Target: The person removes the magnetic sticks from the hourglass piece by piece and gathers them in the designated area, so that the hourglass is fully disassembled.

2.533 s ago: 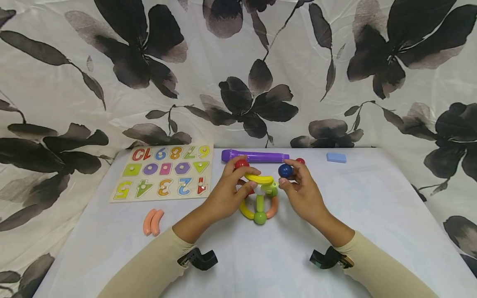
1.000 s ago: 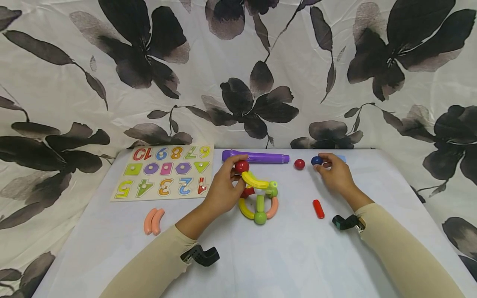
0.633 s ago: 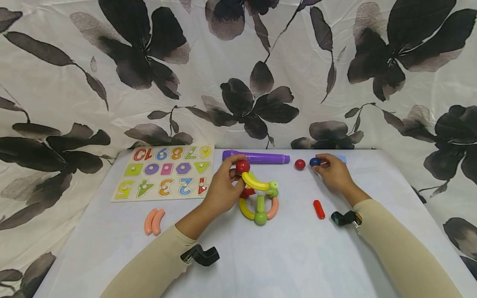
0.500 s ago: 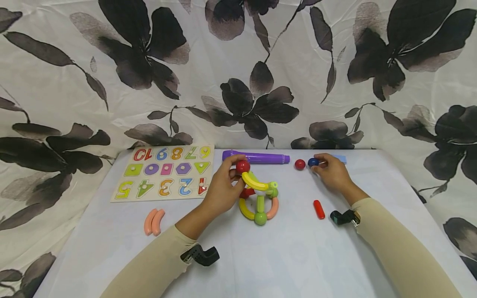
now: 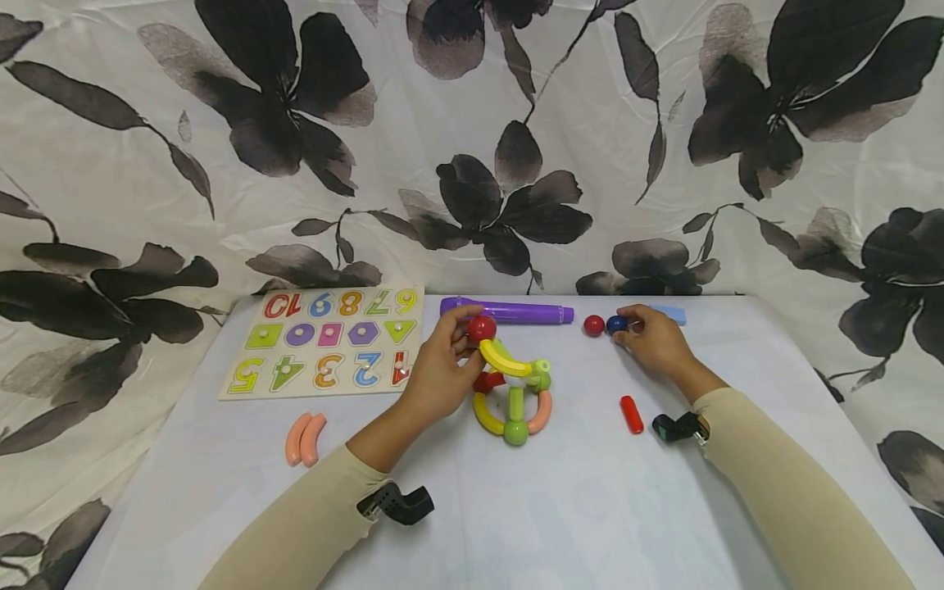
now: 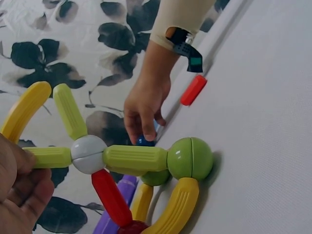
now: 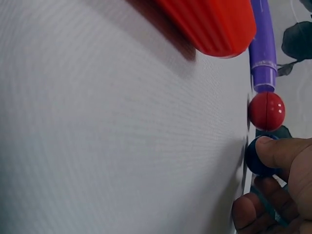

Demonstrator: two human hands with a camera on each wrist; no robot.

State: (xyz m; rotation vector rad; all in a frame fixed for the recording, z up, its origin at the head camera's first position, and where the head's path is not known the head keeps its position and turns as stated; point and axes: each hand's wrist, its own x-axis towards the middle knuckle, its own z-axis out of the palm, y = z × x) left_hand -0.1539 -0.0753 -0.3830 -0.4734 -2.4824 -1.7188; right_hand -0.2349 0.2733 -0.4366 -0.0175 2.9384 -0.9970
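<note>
In the head view my left hand (image 5: 440, 373) grips a stick-and-ball building toy (image 5: 515, 430) that stands on the table, made of yellow, green, red and pink sticks with colored balls. The left wrist view shows its thumb and fingers pinching a light green stick (image 6: 51, 157) joined to a white ball (image 6: 88, 154). A red ball (image 5: 483, 328) sits at the toy's top, by my left index finger. My right hand (image 5: 656, 340) pinches a dark blue ball (image 7: 259, 158) at the back of the table, right beside a loose red ball (image 7: 267, 111).
A loose red stick (image 5: 631, 415) lies in front of my right hand. Behind the toy is a purple tube (image 5: 509, 311), with a light blue block (image 5: 669, 315) farther right. At left lie a number puzzle board (image 5: 320, 344) and two curved pink sticks (image 5: 304, 439).
My right hand has carried the blue ball from beside the toy to the back right, then shifted it left up to the loose red ball. My left hand stays on the toy.
</note>
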